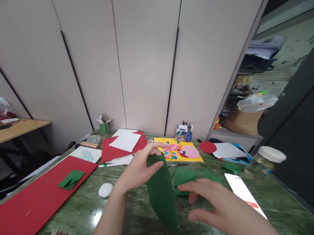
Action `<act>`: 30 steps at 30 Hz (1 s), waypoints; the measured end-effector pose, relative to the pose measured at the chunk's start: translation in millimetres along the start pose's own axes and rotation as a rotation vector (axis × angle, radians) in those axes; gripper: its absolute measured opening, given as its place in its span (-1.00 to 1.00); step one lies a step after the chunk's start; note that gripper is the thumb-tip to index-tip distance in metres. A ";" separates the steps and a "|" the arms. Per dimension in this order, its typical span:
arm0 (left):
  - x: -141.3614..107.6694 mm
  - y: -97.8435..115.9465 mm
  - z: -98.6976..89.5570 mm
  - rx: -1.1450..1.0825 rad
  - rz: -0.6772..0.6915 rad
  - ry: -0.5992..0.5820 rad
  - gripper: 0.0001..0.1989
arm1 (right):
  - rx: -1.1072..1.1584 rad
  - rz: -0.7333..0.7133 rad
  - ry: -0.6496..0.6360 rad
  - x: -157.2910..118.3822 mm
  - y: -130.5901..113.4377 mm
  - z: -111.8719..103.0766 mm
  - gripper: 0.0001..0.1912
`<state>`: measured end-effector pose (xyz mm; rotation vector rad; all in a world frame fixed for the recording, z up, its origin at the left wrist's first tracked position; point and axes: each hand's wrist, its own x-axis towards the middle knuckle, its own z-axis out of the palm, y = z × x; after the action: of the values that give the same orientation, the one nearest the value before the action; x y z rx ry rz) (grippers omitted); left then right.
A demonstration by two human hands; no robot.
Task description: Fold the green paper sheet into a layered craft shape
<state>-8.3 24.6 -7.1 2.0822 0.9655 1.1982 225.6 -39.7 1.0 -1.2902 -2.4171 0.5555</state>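
Plainly, a long green paper strip (163, 200) is held by its upper end, pinched between the thumb and fingers of the left hand (143, 163), and its length is slanted down toward the near edge of the counter (131, 219); whether the lower end is rested there cannot be told. The fingers of the right hand (215, 204) are spread, with the thumb kept apart from the forefinger, and are placed beside a folded green paper (185, 176); whether it is touched by the fingertips cannot be made out. To the right of that hand a lit phone (244, 193) is laid, with a white-lidded jar (265, 161) stood beyond it. Toward the wall, pink and blue balls (172, 149) are scattered over a yellow sheet (199, 160), and a pink paper circle (191, 152) is set beside them. On the left, a small green folded piece (72, 179) is laid on a long red card (38, 202), and a white rounded object (105, 190) is seen between the card and the left forearm.
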 end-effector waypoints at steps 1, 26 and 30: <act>-3.2 3.7 -1.9 0.014 0.030 -0.066 -0.59 | 0.008 0.004 0.032 0.7 0.1 -0.7 -0.65; -4.5 23.7 12.4 0.105 0.063 -0.473 -0.43 | 0.061 -0.045 0.077 24.7 3.9 14.5 -0.81; -2.1 16.1 22.5 0.160 0.062 -0.330 -0.47 | 0.022 -0.012 0.187 30.1 10.4 16.4 -0.82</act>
<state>15.9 11.1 -6.4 2.3566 0.8690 0.7897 209.4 -12.0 -14.8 -1.2581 -2.2580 0.4366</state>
